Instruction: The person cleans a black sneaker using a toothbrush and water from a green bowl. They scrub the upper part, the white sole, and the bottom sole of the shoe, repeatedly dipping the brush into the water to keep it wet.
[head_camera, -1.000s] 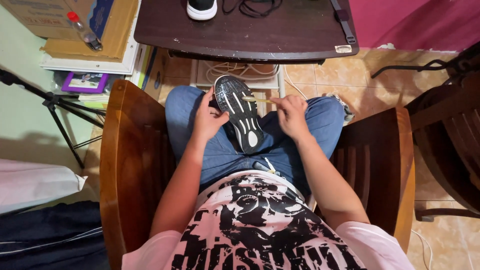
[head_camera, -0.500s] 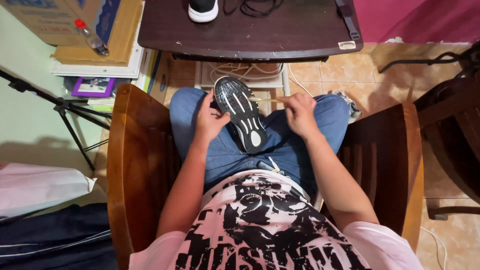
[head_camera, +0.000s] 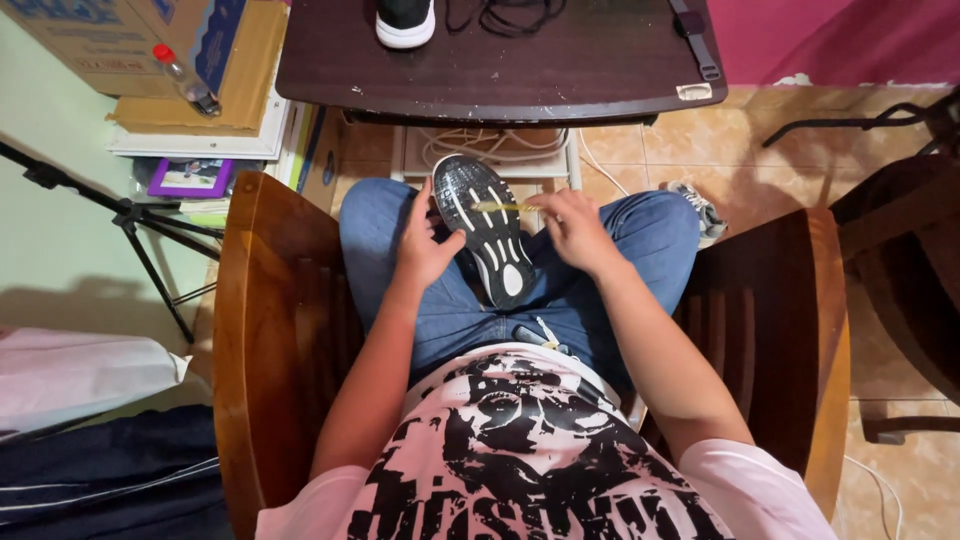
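Fig.: Seated person, head view. L hand (head_camera: 425, 240) grip wrapped on sneaker (head_camera: 487, 232), sole up, resting on lap betw. knees. R hand (head_camera: 572, 228) pinches thin yellow stick (head_camera: 505, 207) w/ tip on sole tread. Risk: stick may snap or skid off sole if pressed hard; shoe could roll off lap. Beyond: dark worktop (head_camera: 560, 70) w/ 2nd shoe (head_camera: 405, 20).

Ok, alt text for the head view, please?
Seated in a wooden chair, a person's left hand steadies an upturned black shoe on their lap while the right hand holds a thin yellowish stick on its sole.
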